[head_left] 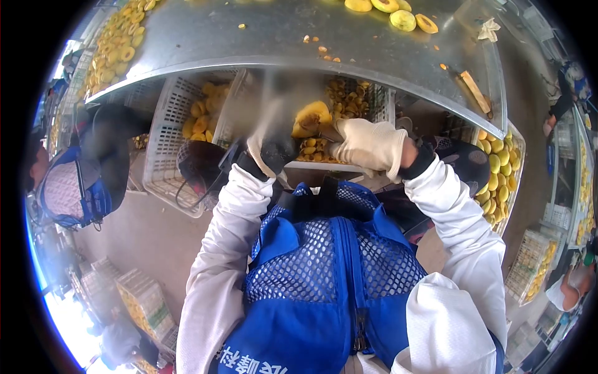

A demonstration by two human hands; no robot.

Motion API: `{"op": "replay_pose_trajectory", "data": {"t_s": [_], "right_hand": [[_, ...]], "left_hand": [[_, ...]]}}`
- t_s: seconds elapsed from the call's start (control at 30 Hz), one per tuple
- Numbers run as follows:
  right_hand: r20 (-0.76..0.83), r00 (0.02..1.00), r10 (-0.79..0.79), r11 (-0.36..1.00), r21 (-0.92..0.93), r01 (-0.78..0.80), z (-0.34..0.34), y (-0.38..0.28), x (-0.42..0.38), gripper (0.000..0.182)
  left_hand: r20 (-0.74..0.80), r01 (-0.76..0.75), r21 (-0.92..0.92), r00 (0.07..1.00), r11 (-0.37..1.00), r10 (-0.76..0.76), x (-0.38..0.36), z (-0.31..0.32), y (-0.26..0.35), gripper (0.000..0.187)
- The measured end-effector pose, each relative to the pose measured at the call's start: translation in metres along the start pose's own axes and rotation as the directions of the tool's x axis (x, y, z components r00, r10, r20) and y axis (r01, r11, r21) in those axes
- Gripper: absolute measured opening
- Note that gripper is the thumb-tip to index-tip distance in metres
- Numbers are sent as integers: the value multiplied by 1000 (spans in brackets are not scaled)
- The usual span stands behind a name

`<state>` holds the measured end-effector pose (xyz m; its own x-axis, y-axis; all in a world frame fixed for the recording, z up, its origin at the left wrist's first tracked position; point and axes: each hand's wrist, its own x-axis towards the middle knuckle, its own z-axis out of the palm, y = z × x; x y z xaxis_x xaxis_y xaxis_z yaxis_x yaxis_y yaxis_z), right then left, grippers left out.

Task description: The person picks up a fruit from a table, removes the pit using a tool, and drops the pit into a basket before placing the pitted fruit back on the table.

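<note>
A cut yellow fruit [312,118], with orange flesh, is held up between my two hands over a crate [381,106]. My left hand [269,134], in a pale glove, grips it from the left; a blurred patch covers most of its fingers. My right hand [369,143] wears a cream glove, its fingers closed round a short dark tool [327,131] that meets the fruit's right side. The tool's exact kind cannot be made out. Small yellow pieces [311,149] lie in the crate below.
A metal table [205,37] spans the front, with fruit halves [403,20], scraps and a wooden stick [476,93] on it. Left stands a white crate [163,143] of fruit, right a crate of whole yellow-green fruit [495,171]. Another person [81,181] is close on the left.
</note>
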<state>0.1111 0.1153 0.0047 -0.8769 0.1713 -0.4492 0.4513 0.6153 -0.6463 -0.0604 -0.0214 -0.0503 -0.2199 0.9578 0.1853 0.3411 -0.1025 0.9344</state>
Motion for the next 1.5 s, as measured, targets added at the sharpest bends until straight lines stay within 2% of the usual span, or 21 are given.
{"op": "replay_pose_trajectory", "data": {"t_s": [0.07, 0.13, 0.2, 0.27, 0.43, 0.5, 0.6, 0.73, 0.77, 0.8, 0.83, 0.9, 0.93, 1.0, 1.03, 1.13, 1.17, 1.27, 1.37, 1.47, 1.5], "right_hand": [[-75, 990, -116, 980, -168, 102, -2, -2, -4, 42], [213, 976, 53, 908, 396, -136, -27, -25, -29, 37], [303, 953, 13, 903, 405, -141, -5, 15, -5, 37], [333, 888, -317, 403, 895, -192, 15, 34, 8, 30], [164, 926, -340, 80, 986, -145, 39, 36, 1, 25], [107, 943, -314, -24, 992, -120, 51, 35, 1, 25], [5, 969, -247, -223, 973, -62, 63, 40, 7, 27], [88, 850, -519, -424, 837, -345, 56, 38, 10, 30], [59, 822, -567, -462, 803, -376, 53, 33, 9, 31], [63, 821, -567, -461, 802, -380, 51, 30, 9, 31], [59, 800, -598, -416, 829, -373, 49, 28, 10, 30], [54, 778, -626, -374, 855, -360, 48, 27, 9, 29], [48, 824, -565, -393, 862, -320, 47, 29, 8, 27], [42, 862, -505, -410, 868, -282, 45, 32, 4, 25], [38, 876, -480, -378, 893, -245, 42, 32, 1, 26], [56, 889, -455, -424, 864, -271, 39, 30, 9, 26], [76, 937, -341, -295, 938, -184, 40, 29, 12, 26], [141, 964, -225, -40, 987, -154, 29, 15, 8, 31], [86, 994, 61, 674, 732, -104, 23, -14, 15, 29], [-346, 936, -57, 972, 194, 131, 32, -15, 18, 32], [-153, 986, 71, 961, 274, -27, 25, -11, 16, 34]], "left_hand": [[23, 22, 11, 999, 1000, -22, 2, -1, 5, 55], [44, 38, 17, 998, 999, -38, 4, -1, 0, 55], [76, -97, 161, 993, 982, 86, 2, -1, -18, 56], [34, -61, 109, 998, 992, 57, 2, 3, -9, 52], [-12, -12, -65, 1000, 998, 11, 6, 18, 27, 45], [12, 83, -916, 984, 394, -179, 6, 30, 36, 54], [77, 111, -989, 947, 95, -311, 9, 31, 30, 59], [-62, -3, -976, 962, 219, -266, 3, 38, 19, 51], [-159, -27, -746, 978, 666, -139, 2, 36, 12, 51], [-179, -78, -328, 984, 941, 19, 3, 34, 7, 51], [-185, -78, -329, 983, 941, 16, 6, 33, 5, 51], [89, 110, -994, 886, 20, -455, 13, 32, 1, 66], [86, 107, -994, 887, 21, -453, 14, 32, 2, 66], [-293, -112, -504, 955, 856, -47, 12, 33, 6, 75], [-330, 56, -237, 934, 970, -134, 10, 32, 26, 68], [-346, -91, -654, 919, 751, -190, 10, 12, 16, 67], [-368, -2, -123, 929, 992, -44, 9, 4, 22, 68], [-309, 99, 342, 951, 934, 13, -8, -8, 2, 44], [-286, 72, 445, 956, 893, 66, -11, -10, -9, 49], [-283, 58, 459, 955, 887, 84, -6, 0, 0, 53], [-301, 67, 430, 951, 900, 73, -5, 4, 5, 55]]}}
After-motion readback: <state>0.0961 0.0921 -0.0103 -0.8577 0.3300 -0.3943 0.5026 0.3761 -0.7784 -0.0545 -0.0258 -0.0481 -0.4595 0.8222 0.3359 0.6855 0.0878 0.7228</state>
